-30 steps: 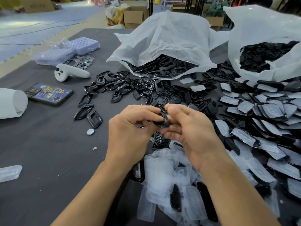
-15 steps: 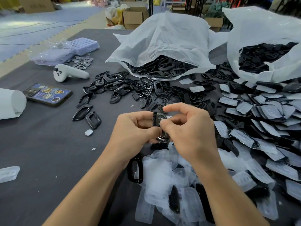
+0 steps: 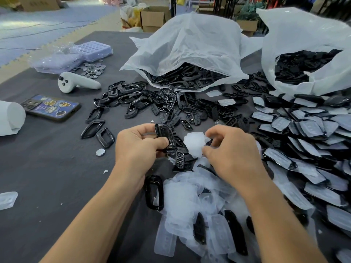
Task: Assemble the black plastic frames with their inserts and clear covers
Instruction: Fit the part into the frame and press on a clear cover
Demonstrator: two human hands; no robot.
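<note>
Left hand [image 3: 141,147] gripping black frame [image 3: 164,135], right hand [image 3: 230,151] pinching clear cover [image 3: 194,144]; hands slightly apart

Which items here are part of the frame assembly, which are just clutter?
In the job: black frame in left hand; clear cover in right hand; loose frames; inserts.
Lying about: phone; white controller; purple tray.

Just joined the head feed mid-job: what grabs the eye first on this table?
At centre, the left hand grips a black frame while the right hand pinches a clear cover beside it. Behind them, a white bag spills black parts, a second bag stands right of it, and covered pieces fan out along the right side.
</note>
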